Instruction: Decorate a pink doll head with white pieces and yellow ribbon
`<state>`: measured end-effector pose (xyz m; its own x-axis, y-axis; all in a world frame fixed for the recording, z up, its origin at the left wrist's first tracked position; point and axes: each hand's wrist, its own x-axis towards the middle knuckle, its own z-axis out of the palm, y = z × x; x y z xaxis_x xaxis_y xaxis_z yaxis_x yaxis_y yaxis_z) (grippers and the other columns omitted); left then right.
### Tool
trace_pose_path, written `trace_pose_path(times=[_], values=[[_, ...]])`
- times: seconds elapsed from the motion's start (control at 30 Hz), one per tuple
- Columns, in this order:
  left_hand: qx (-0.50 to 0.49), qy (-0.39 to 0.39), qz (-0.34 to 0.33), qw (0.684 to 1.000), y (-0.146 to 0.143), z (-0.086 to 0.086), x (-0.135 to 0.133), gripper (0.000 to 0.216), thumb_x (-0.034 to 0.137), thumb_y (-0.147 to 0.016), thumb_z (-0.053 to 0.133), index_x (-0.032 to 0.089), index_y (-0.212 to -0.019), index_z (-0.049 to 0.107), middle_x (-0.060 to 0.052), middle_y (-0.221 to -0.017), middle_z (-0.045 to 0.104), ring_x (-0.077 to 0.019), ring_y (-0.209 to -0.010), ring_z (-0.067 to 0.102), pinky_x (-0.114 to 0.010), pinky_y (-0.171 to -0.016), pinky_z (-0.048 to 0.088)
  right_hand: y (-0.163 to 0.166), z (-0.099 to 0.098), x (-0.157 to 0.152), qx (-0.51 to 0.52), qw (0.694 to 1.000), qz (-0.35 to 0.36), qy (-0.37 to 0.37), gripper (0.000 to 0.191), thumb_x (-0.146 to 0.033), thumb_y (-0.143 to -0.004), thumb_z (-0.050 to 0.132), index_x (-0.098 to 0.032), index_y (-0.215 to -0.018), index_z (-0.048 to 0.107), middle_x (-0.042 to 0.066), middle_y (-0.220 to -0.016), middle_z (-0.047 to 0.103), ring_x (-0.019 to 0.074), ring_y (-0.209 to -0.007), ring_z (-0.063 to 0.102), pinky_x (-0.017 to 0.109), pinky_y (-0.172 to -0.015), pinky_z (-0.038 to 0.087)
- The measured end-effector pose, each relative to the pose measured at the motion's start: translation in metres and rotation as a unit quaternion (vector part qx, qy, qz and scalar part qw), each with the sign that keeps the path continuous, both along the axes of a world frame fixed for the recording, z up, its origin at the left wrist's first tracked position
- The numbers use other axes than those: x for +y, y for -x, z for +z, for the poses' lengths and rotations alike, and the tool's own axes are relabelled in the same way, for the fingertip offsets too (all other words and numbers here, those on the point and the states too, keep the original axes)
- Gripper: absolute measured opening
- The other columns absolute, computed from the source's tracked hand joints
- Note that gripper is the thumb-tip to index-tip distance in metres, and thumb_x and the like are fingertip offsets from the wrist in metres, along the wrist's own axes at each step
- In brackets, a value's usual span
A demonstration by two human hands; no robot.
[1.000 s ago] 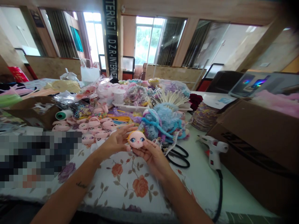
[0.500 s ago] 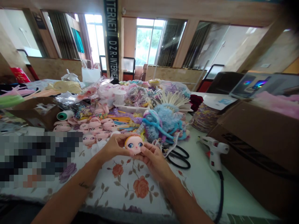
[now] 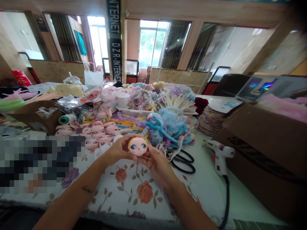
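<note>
A pale pink doll head (image 3: 137, 147) with large blue eyes and an orange edge round its top is held upright, face toward me, above the flowered tablecloth (image 3: 124, 191). Thumb and fingers of my left hand (image 3: 120, 148) grip it from the left side. Around its lower right edge are the fingers of my right hand (image 3: 155, 158), thumb beside the cheek. The back of the head is hidden. Several similar doll faces (image 3: 98, 134) lie just beyond my left hand. Past my right hand rest black-handled scissors (image 3: 184, 161).
A white glue gun (image 3: 222, 156) with a black cord lies at right, beside a large cardboard box (image 3: 266, 153). Behind the hands are a pile of blue and purple fluffy material (image 3: 168, 127), a white spool (image 3: 122, 100) and a smaller carton (image 3: 35, 115).
The doll head has risen slightly and tilted up, so more of its face shows. My right thumb has moved off the face to its edge.
</note>
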<state>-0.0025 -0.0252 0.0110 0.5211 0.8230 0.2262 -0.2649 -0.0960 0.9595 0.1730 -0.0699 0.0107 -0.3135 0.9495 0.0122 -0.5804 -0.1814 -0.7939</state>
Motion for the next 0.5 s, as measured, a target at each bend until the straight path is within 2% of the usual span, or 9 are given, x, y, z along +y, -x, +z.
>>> trace_pose_path(times=[0.13,0.3,0.4,0.5], values=[[-0.003,0.001,0.003,1.0,0.0006,-0.0036,0.0012,0.07,0.01,-0.052,0.083,0.023,-0.116,0.057,-0.009,-0.126,0.057,-0.026,-0.112,0.055,-0.03,-0.083,0.051,0.0,-0.0018,0.0033,0.042,0.998,0.019,0.034,0.046,-0.055,-0.079,0.06,-0.011,-0.09,0.07,0.013,-0.09,0.073,0.0235,-0.089,0.069,0.042,-0.091,0.049],[-0.016,0.017,0.004,1.0,0.0024,-0.002,0.0024,0.072,0.01,-0.051,0.083,0.024,-0.117,0.056,-0.01,-0.132,0.053,-0.0279,-0.116,0.053,-0.031,-0.084,0.051,-0.0007,-0.0041,0.0049,0.035,0.998,0.022,0.043,0.046,-0.055,-0.08,0.058,-0.012,-0.09,0.07,0.013,-0.091,0.073,0.0233,-0.089,0.069,0.042,-0.091,0.048],[-0.024,0.021,0.005,0.999,0.0037,0.0004,0.0029,0.07,0.013,-0.055,0.082,0.024,-0.119,0.056,-0.01,-0.133,0.053,-0.0271,-0.117,0.053,-0.029,-0.086,0.049,-0.0022,-0.0058,0.0047,0.003,0.999,0.003,0.035,0.038,-0.048,-0.078,0.063,-0.013,-0.09,0.069,0.012,-0.088,0.073,0.0218,-0.085,0.069,0.038,-0.083,0.051],[-0.038,0.037,-0.002,0.999,0.0024,-0.0004,0.003,0.068,0.018,-0.057,0.081,0.027,-0.12,0.056,-0.007,-0.131,0.055,-0.0248,-0.114,0.055,-0.028,-0.089,0.046,-0.0016,-0.0074,0.0041,-0.067,0.995,-0.079,-0.001,0.028,-0.042,-0.074,0.069,-0.015,-0.077,0.066,0.006,-0.072,0.071,0.0165,-0.066,0.066,0.028,-0.064,0.052]])
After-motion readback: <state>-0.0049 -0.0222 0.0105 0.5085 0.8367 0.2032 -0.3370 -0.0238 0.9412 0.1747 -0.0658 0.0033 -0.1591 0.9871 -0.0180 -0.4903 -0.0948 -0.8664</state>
